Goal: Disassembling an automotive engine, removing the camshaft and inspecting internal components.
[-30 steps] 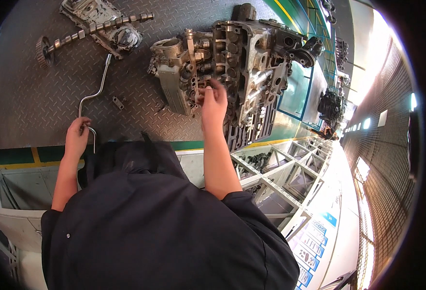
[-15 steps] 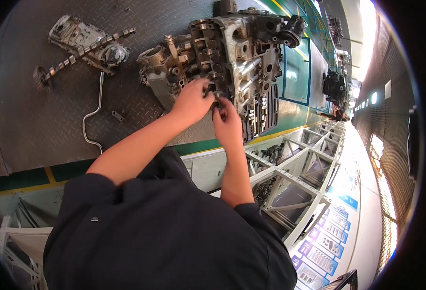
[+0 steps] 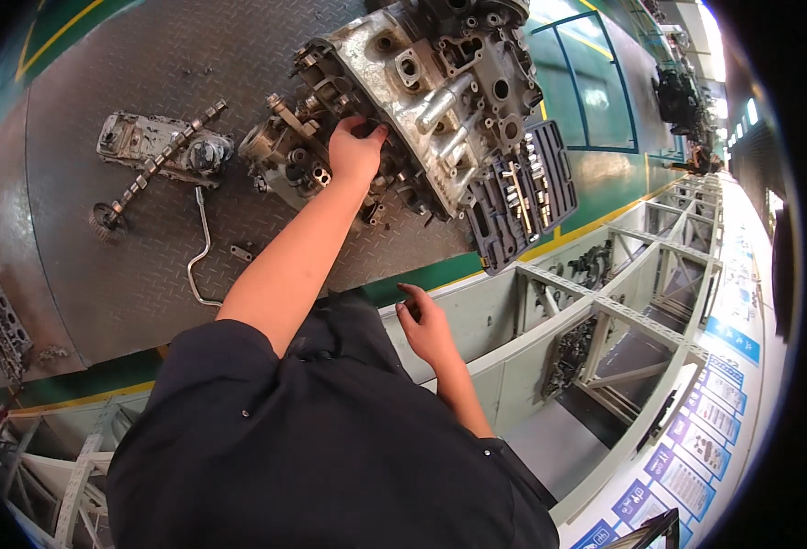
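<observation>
My left hand (image 3: pixel 356 157) reaches into the near side of a large metal engine block (image 3: pixel 381 69). Its thumb and fingers curl together in the dark recess, and whatever they hold, if anything, is hidden there. My right hand (image 3: pixel 427 331) hovers by the bench's front edge, apart from the engine, with its fingers spread and nothing visible in them. Left of the engine stands a smaller casting with round bores (image 3: pixel 298 169), close to my left wrist.
A camshaft (image 3: pixel 152 169) lies across a dirty grey metal cover (image 3: pixel 129 133). Nearer are a bent metal pipe (image 3: pixel 205 242) and a small bracket (image 3: pixel 241 252). Right of the engine sits an opened socket set case (image 3: pixel 522 197). White shelving (image 3: pixel 596 302) runs along the right.
My right hand has pulled back from the engine toward the bench edge and opened. The left hand stays at the engine. The whole view has shifted and turned.
</observation>
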`<state>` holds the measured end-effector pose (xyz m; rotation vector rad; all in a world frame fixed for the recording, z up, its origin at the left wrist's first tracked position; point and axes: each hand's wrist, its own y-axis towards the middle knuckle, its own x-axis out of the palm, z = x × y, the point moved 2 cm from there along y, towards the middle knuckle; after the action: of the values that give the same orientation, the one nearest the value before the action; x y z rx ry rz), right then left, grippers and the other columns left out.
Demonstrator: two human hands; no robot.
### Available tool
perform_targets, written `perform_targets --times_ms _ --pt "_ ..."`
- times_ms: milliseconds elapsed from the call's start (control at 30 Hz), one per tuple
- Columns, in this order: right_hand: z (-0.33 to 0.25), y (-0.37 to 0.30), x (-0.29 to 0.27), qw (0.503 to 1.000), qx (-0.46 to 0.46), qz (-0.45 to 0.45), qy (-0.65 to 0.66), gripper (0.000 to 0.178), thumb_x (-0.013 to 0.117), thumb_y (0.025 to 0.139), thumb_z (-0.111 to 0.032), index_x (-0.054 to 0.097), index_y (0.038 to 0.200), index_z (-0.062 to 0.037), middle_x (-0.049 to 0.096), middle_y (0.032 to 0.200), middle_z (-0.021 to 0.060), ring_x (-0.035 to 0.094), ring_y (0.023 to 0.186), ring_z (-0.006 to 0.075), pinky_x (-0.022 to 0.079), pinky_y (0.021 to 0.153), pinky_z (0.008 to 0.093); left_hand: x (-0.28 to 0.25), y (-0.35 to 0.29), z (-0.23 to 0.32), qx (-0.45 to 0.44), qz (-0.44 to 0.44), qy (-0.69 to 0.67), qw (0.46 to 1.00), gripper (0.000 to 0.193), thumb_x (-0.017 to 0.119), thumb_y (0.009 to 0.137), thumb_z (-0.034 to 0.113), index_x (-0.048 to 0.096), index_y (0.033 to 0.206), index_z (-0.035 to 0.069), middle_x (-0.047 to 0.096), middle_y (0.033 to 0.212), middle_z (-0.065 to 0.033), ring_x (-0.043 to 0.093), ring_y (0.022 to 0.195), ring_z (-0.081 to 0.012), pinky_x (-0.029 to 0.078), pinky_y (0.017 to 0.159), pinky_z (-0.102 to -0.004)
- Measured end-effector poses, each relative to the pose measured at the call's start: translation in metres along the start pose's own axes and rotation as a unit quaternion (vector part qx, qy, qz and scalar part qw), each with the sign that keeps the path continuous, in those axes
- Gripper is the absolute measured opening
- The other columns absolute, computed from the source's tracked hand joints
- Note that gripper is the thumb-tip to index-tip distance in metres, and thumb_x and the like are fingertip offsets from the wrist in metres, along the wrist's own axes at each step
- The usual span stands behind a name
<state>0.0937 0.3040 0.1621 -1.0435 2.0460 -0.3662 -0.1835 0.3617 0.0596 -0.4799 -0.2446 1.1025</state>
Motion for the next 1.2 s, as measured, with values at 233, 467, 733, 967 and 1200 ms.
perform_targets --times_ms 233,467,733,967,1200 --pt "0.003 0.016 -0.024 0.999 -0.041 -0.011 -0.010 0.034 0.062 0.088 -0.010 0.058 0.122 -0.0042 0.062 0.082 0.0109 0.059 0.070 0.0197 0.049 0.067 0.0312 -0.005 -0.004 0.009 0.009 0.036 -0.054 0.998 0.039 0.079 0.071 0.018 0.060 0.098 -0.002 0.064 0.077 -0.0083 0.059 0.068 -0.0175 0.047 0.064 -0.0300" --pt "0.007 0.018 -0.040 0.998 -0.043 -0.001 -0.034 0.033 0.062 0.088 -0.009 0.058 0.120 -0.0040 0.062 0.081 0.0103 0.058 0.069 0.0189 0.049 0.067 0.0306 -0.016 -0.016 0.009 0.076 0.061 0.037 0.995 0.047 0.079 0.067 0.021 0.059 0.102 -0.002 0.064 0.083 -0.0078 0.060 0.073 -0.0171 0.048 0.067 -0.0294" --pt "0.013 0.025 -0.035 0.996 -0.078 -0.018 -0.028 0.031 0.062 0.088 -0.009 0.060 0.119 -0.0054 0.063 0.082 0.0109 0.060 0.070 0.0197 0.049 0.066 0.0304 -0.057 -0.057 -0.004 0.079 -0.050 -0.173 0.980 0.037 0.073 0.079 0.008 0.056 0.110 -0.001 0.062 0.095 -0.0069 0.060 0.085 -0.0151 0.048 0.077 -0.0282" --pt "0.015 0.027 -0.042 0.996 -0.058 -0.036 -0.062 0.030 0.062 0.088 -0.009 0.061 0.117 -0.0053 0.063 0.082 0.0102 0.060 0.070 0.0192 0.049 0.066 0.0304 -0.157 -0.111 -0.062 -0.021 -0.182 -0.255 0.949 0.044 0.069 0.083 0.004 0.053 0.123 0.004 0.054 0.112 -0.0078 0.056 0.099 -0.0179 0.047 0.092 -0.0335" --pt "0.004 0.031 -0.036 0.988 -0.088 -0.056 -0.110 0.030 0.062 0.088 -0.010 0.059 0.118 -0.0040 0.063 0.085 0.0119 0.060 0.072 0.0218 0.049 0.068 0.0314 -0.207 -0.120 -0.163 0.164 -0.119 0.331 0.922 0.040 0.071 0.069 0.002 0.058 0.106 0.005 0.057 0.110 -0.0135 0.050 0.108 -0.0335 0.042 0.095 -0.0395"
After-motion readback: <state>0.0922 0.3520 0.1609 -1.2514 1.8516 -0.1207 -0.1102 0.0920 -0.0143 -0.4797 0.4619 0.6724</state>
